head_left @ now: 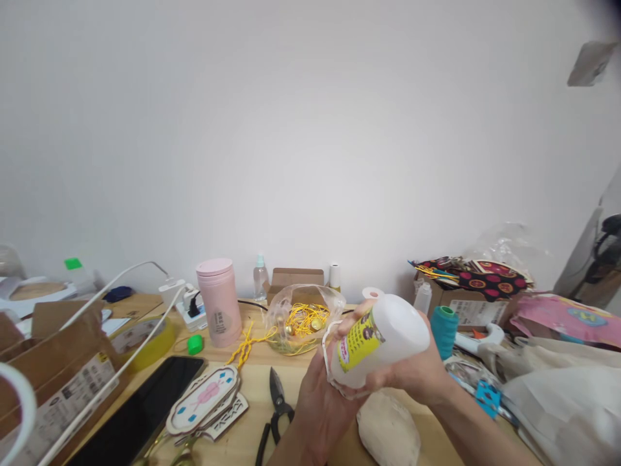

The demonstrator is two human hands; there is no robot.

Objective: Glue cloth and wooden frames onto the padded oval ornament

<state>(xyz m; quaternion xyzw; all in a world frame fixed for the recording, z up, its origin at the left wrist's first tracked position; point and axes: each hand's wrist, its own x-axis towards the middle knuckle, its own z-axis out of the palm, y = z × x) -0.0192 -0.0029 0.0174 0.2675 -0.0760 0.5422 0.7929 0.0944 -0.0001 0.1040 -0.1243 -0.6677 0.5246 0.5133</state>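
Observation:
A white plastic bottle [400,327] with a yellow label is tilted in my right hand [418,374], its base up toward me and its far end pointing down to the left. My right fingers are wrapped round it. Below and left of the bottle, my left hand [317,398] is closed on a flat piece with a scalloped white edge [328,366]. The bottle covers most of that piece, so its face is hidden, as is the bottle's tip. Under my wrists lies a pale, rounded flat object [389,428] on the wooden table [255,375].
Black-handled scissors [277,395], a stack of decorated plaques [206,398] and a phone [145,408] lie to the left. Behind stand a pink tumbler [218,304] and a plastic bag [279,307] of yellow cords. A teal thread spool [444,331] stands at right.

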